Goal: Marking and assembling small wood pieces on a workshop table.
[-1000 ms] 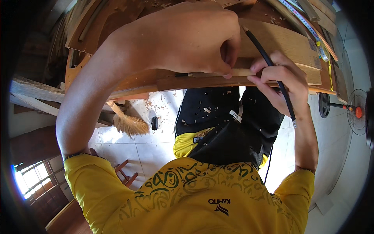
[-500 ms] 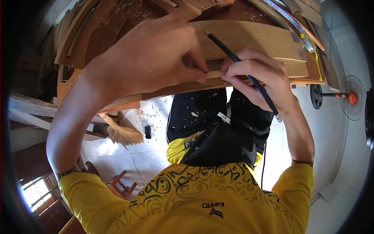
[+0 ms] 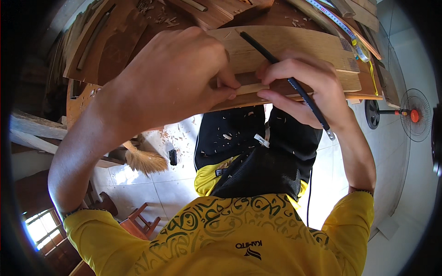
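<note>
Between thumb and forefinger of my left hand (image 3: 177,76) is the left end of a small, pale wooden strip (image 3: 251,88). My right hand (image 3: 306,85) carries a dark pencil (image 3: 301,89) slantwise, its sharpened tip pointing up and left over a light wooden board (image 3: 294,43). At the strip's right end, the thumb and forefinger of this hand stand slightly apart. Beneath both hands runs the near edge of the wooden workbench (image 3: 354,97). My left fingers cover the strip's far left part.
A tape measure (image 3: 361,50) lies extended at the bench's right. Wood pieces (image 3: 99,46) are stacked at the left, with shavings (image 3: 161,17) behind. Below are a straw broom (image 3: 145,160), a small black object (image 3: 172,157) and a red-brown stool (image 3: 140,221). A fan (image 3: 414,115) stands at right.
My right thumb and forefinger have spread off the strip's right end, baring more of it. The pencil has shifted slightly up and left with that hand. My left hand keeps its pinch.
</note>
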{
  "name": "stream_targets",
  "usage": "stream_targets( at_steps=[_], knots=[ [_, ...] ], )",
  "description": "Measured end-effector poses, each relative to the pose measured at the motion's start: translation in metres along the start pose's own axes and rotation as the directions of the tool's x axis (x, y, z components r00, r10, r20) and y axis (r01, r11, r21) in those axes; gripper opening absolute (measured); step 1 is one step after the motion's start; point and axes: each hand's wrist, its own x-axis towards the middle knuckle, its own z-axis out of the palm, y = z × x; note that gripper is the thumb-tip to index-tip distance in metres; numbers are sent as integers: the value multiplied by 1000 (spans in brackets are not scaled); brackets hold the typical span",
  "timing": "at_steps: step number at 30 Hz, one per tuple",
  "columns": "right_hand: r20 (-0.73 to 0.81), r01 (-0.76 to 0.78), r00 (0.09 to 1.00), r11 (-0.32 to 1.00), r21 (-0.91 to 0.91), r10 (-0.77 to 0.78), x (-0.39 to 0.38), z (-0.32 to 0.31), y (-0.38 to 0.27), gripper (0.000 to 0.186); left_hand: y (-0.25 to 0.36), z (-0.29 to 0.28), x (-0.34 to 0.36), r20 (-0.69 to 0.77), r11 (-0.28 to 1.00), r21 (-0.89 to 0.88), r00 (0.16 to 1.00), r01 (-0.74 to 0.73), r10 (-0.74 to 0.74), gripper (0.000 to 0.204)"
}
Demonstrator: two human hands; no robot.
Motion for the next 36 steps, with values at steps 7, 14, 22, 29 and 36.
stream_targets(
  at_steps=[7,14,22,29,36],
  knots=[
    [20,20,1000,1000,-16,-20,3,7,3,27,8,20,-32,-91,990,-49,986,134,-138,18],
    [8,-1,1000,999,40,1,1,14,3,26,75,60,-90,-376,939,167,900,301,-222,43],
    [48,-38,998,999,35,36,1,11,-2,26,99,68,-83,-225,972,77,954,222,-200,49],
    [47,-12,999,1000,14,12,5,12,-1,27,105,65,-73,-69,923,174,940,342,-335,61],
    [62,0,998,1000,18,-1,6,9,1,25,108,66,-65,-110,888,193,908,418,-404,63]
  ],
)
